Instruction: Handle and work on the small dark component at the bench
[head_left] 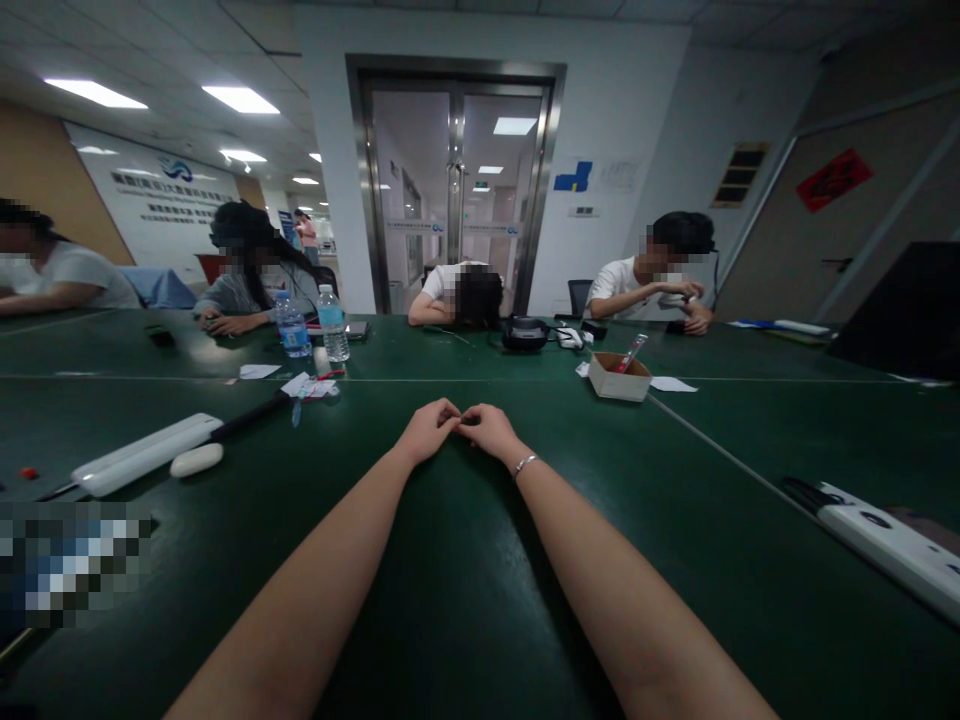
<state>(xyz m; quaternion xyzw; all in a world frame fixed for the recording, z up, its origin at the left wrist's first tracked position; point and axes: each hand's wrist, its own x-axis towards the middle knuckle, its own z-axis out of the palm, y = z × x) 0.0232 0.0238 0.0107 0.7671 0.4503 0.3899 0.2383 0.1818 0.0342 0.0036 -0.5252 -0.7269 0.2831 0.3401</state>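
Both arms reach forward over a dark green table (pixel 457 560), and the hands meet near its middle. My left hand (pixel 429 432) is closed in a pinch, thumb against the fingers. Its fingertips touch or almost touch those of my right hand (pixel 487 432), which is pinched the same way. Whatever lies between the fingertips, if anything, is too small to make out. A silvery bracelet (pixel 524 466) circles the right wrist. Nearest to the right hand, farther back, stands an open cardboard box (pixel 619 382) with a red and clear item (pixel 632 353) leaning in it.
Left are two water bottles (pixel 333 325), paper scraps (pixel 309 386), a long white device (pixel 146 455) and a white oval case (pixel 197 460). A white power strip (pixel 892 545) lies right. Black headphones (pixel 524 333) sit across the table, where several people are seated, one head-down (pixel 457 295).
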